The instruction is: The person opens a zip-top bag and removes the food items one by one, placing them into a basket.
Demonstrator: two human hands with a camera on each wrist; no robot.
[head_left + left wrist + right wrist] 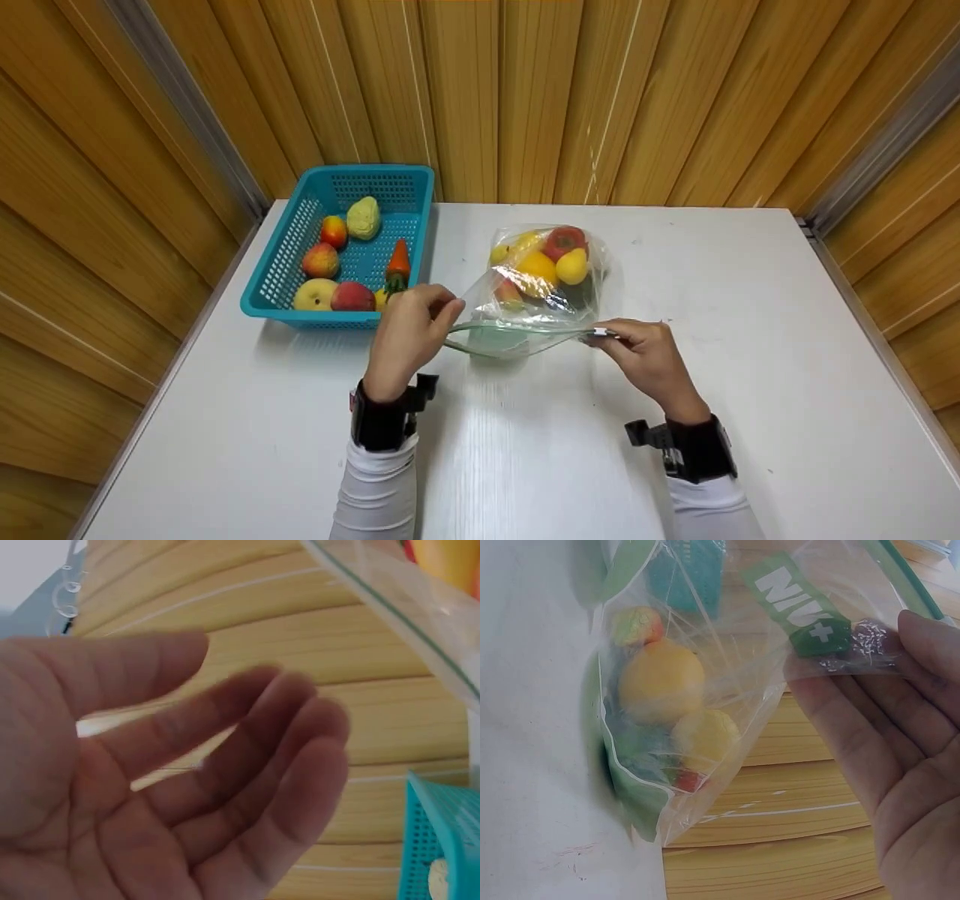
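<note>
A clear zip bag (517, 328) with a green-edged mouth lies on the white table, its mouth spread toward me. Through its plastic show an orange (537, 274), a yellow lemon-like fruit (572, 267), a red fruit (565, 241) and something dark green. My right hand (641, 356) pinches the right corner of the mouth between thumb and fingers, beside a green printed label (799, 607) in the right wrist view. At the mouth's left end hovers my left hand (411, 330). In the left wrist view its fingers (300, 787) are loosely bent, holding nothing, apart from the bag's edge.
A teal plastic basket (256, 289) stands at the table's back left, close to my left hand. Inside are a carrot (399, 260), a pale green knobbly fruit (364, 218) and several round fruits. Wood-patterned panels (525, 97) wall the table's back and sides.
</note>
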